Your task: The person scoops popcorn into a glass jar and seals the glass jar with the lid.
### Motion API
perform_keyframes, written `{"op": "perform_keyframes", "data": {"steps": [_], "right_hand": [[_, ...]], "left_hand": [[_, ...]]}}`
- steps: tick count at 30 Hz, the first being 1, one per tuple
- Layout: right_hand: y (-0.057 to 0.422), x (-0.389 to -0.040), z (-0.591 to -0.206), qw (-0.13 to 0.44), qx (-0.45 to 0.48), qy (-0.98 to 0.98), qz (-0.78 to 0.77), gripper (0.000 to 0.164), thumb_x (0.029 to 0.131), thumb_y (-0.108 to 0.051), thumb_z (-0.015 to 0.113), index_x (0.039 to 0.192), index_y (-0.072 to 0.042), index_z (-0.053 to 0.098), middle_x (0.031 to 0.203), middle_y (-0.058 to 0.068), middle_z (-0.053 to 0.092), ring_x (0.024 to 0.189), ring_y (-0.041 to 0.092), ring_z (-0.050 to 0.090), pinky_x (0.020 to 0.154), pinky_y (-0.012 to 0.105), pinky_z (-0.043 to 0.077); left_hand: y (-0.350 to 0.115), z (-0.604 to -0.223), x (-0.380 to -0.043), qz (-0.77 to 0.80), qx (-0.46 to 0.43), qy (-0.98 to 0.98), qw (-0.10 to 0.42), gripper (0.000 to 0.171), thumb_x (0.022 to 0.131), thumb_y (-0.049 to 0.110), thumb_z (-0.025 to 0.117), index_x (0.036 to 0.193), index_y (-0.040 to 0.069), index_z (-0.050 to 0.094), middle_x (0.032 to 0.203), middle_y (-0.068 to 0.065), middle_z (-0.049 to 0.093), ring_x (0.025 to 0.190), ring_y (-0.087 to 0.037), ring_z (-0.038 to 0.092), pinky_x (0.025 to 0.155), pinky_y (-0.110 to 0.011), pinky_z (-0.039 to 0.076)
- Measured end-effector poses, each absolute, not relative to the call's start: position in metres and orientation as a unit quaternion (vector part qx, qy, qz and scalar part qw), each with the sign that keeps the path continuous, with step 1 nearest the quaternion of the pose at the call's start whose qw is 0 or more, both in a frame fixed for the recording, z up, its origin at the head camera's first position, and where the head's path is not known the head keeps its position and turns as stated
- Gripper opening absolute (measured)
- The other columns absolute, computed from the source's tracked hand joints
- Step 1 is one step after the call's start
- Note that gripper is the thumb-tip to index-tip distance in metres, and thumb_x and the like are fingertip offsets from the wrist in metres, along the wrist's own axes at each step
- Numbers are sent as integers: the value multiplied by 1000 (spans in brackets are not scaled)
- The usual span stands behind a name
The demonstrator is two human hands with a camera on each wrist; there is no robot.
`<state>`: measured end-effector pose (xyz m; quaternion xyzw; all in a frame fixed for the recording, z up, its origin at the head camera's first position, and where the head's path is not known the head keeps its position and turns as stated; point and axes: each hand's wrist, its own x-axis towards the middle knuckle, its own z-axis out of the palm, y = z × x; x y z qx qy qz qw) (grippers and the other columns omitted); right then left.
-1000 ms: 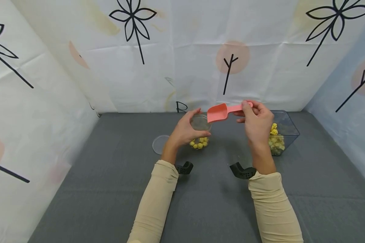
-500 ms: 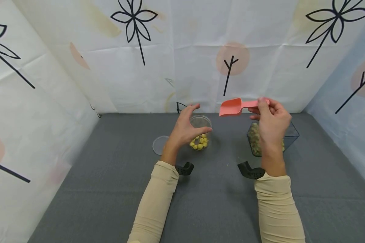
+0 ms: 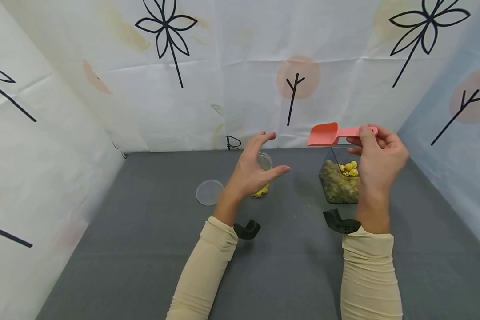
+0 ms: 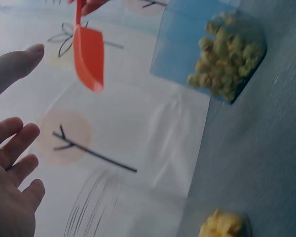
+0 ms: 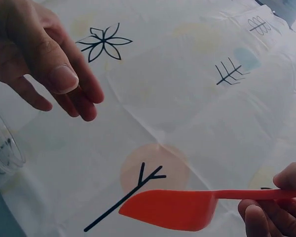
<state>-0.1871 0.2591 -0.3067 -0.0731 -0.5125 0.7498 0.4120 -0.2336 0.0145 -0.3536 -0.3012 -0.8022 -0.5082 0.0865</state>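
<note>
A pink-red scoop [image 3: 325, 134] is pinched by its handle in my right hand [image 3: 380, 160], raised above the table with its bowl pointing left. In the right wrist view the scoop's bowl [image 5: 170, 210] looks bare. My left hand [image 3: 252, 171] is spread, thumb apart from the fingers, and holds nothing. Behind it stands a clear round jar [image 3: 265, 161] with yellow popcorn [image 3: 261, 192] at its bottom, partly hidden by that hand. Below and left of the scoop handle is a clear rectangular bin [image 3: 329, 189], where more popcorn [image 3: 349, 169] is piled.
A clear round lid [image 3: 209, 193] lies on the grey table [image 3: 160, 249] left of the jar. White patterned cloth [image 3: 244, 98] walls the table at the back and both sides. Each wrist wears a black mount [image 3: 247, 230].
My right hand has carried the scoop rightward, from beside the jar to over the bin's left side. My left hand has come off the jar and shifted slightly right.
</note>
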Motion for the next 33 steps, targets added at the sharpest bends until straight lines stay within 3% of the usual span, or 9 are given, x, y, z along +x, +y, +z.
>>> {"op": "perform_keyframes", "data": {"steps": [9, 19, 24, 33], "right_hand": [[282, -183, -302, 430, -93, -498, 747, 14, 90, -9, 77, 100, -1, 72, 84, 8, 73, 61, 14, 72, 53, 19, 55], [307, -175, -295, 431, -106, -549, 708, 7, 90, -10, 76, 95, -6, 73, 85, 5, 71, 61, 10, 71, 55, 16, 54], [314, -175, -292, 414, -119, -607, 668, 6, 92, -9, 74, 98, -8, 72, 82, -4, 71, 61, 5, 70, 55, 13, 52], [325, -177, -297, 356, -160, -765, 512, 16, 98, -26, 66, 108, -13, 70, 82, -19, 62, 61, -8, 61, 60, 8, 50]], "left_hand": [[53, -350, -229, -473, -356, -804, 61, 87, 86, 40, 83, 158, 24, 36, 161, 5, 38, 153, -9, 30, 121, -41, 36], [91, -354, -229, -451, -367, -814, 11, 94, 87, 46, 80, 162, 28, 25, 163, 7, 30, 150, -11, 34, 120, -41, 38], [106, -362, -234, -467, -350, -812, -14, 95, 87, 53, 78, 162, 33, 23, 163, 10, 28, 151, -12, 33, 121, -44, 38], [132, -377, -241, -478, -321, -816, -42, 99, 86, 55, 78, 163, 35, 19, 167, 9, 24, 155, -14, 31, 120, -47, 39]]}}
